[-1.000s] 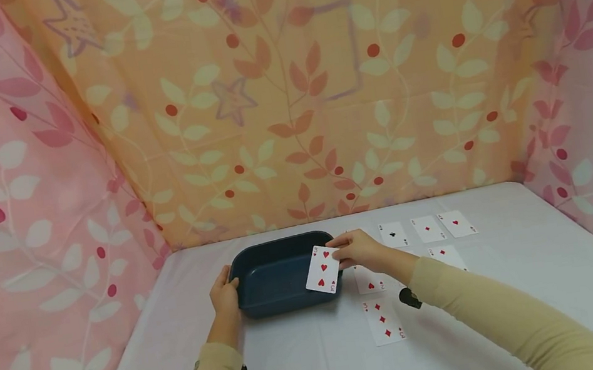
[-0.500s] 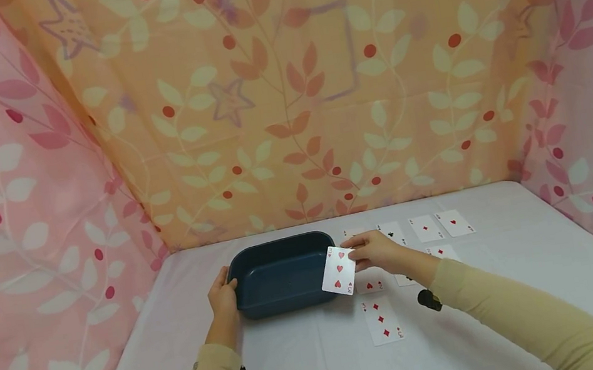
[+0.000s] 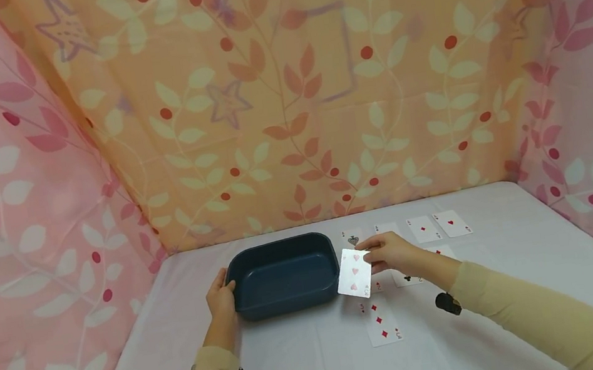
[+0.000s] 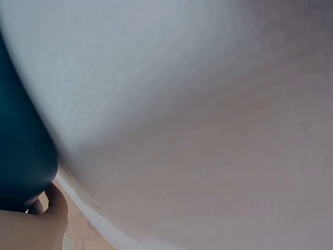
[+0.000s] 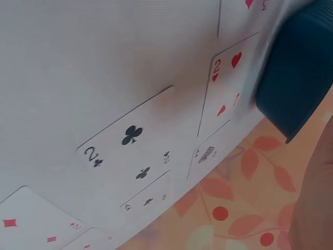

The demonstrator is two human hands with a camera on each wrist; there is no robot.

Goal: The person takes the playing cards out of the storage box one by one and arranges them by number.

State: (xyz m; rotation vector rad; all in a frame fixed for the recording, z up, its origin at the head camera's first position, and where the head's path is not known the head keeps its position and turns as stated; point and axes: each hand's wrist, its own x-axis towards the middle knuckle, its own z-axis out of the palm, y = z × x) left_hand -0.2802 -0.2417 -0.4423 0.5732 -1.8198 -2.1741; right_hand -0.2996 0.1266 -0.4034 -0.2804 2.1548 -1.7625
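At the left end of a dark blue rectangular basin (image 3: 285, 278), my left hand (image 3: 221, 303) grips the rim, thumb on top. Past the basin's right end, my right hand (image 3: 397, 256) pinches a three of hearts playing card (image 3: 353, 275) by its upper right edge, face up and tilted. Under and beside that hand lie a two of hearts (image 5: 226, 88) and a two of clubs (image 5: 125, 133). A three of diamonds (image 3: 380, 325) lies nearer on the white table. In the left wrist view, the left hand's fingers (image 4: 57, 200) curl at the basin's edge.
A row of aces stretches along the back right: spades (image 3: 353, 239), clubs partly hidden by the hand, diamonds (image 3: 423, 229) and hearts (image 3: 452, 223). The right forearm partly covers a two of diamonds (image 3: 444, 251). Patterned cloth (image 3: 242, 123) walls off the back and sides.
My right hand has moved right with the three of hearts, from over the basin to just past its right end. My left hand keeps its grip on the rim.
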